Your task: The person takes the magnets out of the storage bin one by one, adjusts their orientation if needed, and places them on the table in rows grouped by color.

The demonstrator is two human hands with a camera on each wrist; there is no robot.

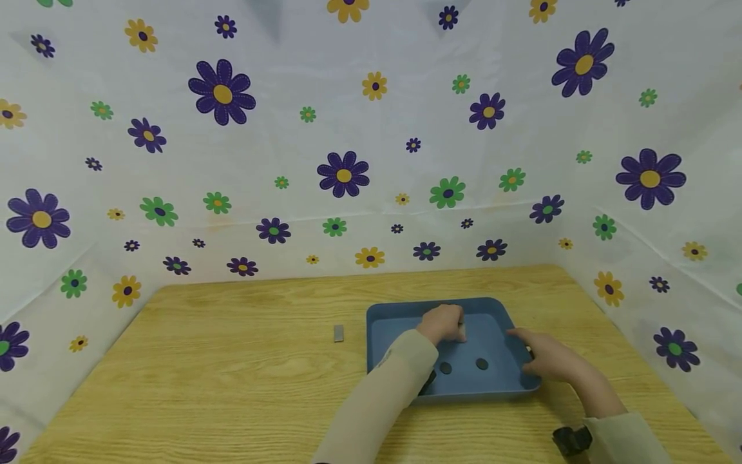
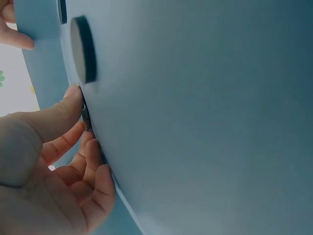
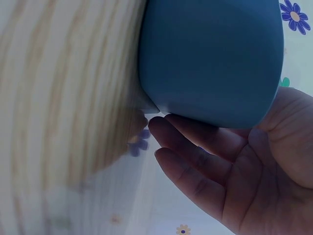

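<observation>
Blue tray sits lower right of centre; right hand grips its right side, likely steadying it, while left hand pinches a mostly hidden dark piece inside.

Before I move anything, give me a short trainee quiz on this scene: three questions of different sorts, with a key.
1. In the head view, where does the small gray rectangular piece lie relative to the blue tray?

2. How many dark discs can be plainly seen on the tray floor in the head view?

3. With the right hand at the tray's side, where is the left hand?
A) At the gray piece
B) Inside the tray
C) Underneath the tray

Key:
1. Outside it, on the table, to the tray's left.
2. Two.
3. B.
</observation>
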